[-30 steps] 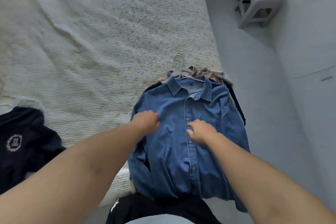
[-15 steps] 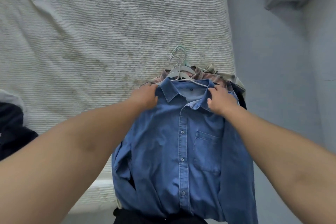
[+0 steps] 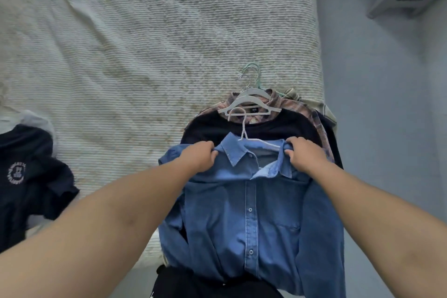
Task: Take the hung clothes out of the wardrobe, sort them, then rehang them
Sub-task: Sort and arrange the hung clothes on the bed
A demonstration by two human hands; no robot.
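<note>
A denim shirt (image 3: 251, 213) on a white hanger (image 3: 244, 133) lies atop a pile of hung clothes (image 3: 302, 126) at the bed's (image 3: 145, 43) right edge. The left hand (image 3: 202, 156) and right hand (image 3: 303, 156) each grip a shoulder. A navy top (image 3: 26, 176) lies far left.
</note>
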